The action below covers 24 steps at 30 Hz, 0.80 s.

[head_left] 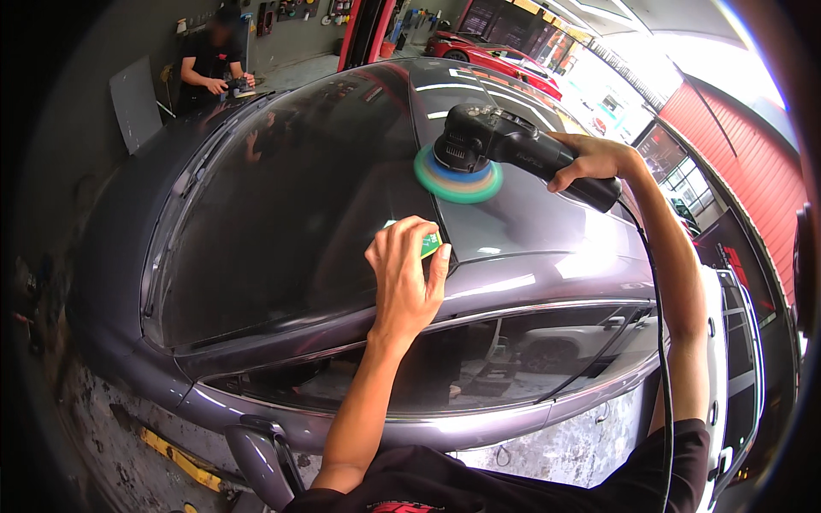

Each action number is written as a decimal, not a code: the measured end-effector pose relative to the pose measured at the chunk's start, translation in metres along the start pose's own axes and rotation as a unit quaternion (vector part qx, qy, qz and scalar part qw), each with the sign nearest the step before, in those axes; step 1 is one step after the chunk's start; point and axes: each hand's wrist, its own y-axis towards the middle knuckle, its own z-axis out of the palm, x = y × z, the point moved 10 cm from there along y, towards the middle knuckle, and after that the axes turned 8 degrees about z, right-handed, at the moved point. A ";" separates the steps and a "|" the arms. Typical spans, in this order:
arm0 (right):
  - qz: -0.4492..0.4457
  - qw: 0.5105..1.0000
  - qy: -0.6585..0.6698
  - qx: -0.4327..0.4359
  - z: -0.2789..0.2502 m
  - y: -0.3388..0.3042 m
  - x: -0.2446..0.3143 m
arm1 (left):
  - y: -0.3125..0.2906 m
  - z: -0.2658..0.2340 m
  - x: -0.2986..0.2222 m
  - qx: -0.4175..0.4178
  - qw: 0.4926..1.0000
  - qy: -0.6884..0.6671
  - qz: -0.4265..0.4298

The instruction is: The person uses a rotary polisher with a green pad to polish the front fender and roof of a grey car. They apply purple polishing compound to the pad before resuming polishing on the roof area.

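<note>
My right hand (590, 162) is wrapped round the handle of a black polishing machine (505, 141). Its round pad (462, 184), layered blue, tan and green, tilts over the roof (530, 227) of a dark grey car; whether it touches the paint I cannot tell. Left of and below the pad, my left hand (406, 269) pinches a small green and yellow card-like piece (430, 244), partly hidden by the fingers. That hand is over the windshield's (282, 222) upper edge, where the glass meets the roof.
The machine's black cord (657, 308) hangs along my right arm. A side mirror (261, 457) juts out at lower left. Across the hood, another person (214, 64) holds a tool. A red car (496, 61) stands behind, a white vehicle (735, 359) at right, a yellow bar (180, 457) on the floor.
</note>
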 end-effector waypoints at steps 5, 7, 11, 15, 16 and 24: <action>-0.013 1.000 0.011 -0.018 -0.007 0.021 0.019 | -0.001 -0.001 0.001 0.001 1.000 -0.004 0.000; -0.006 0.999 -0.001 -0.036 -0.014 0.040 0.025 | 0.000 -0.005 0.001 -0.001 1.000 0.000 -0.003; 0.044 0.997 -0.030 -0.049 -0.031 0.074 0.023 | -0.001 -0.003 0.000 0.000 1.000 -0.018 -0.001; 0.054 0.997 -0.018 -0.049 -0.043 0.108 0.021 | -0.001 -0.001 -0.003 0.011 1.000 -0.024 0.003; 0.048 0.998 -0.009 -0.044 -0.044 0.120 0.024 | -0.001 -0.003 -0.002 0.014 1.000 -0.024 0.000; 0.081 0.996 -0.037 -0.027 -0.058 0.184 0.024 | -0.007 0.000 0.001 0.058 0.997 -0.037 -0.018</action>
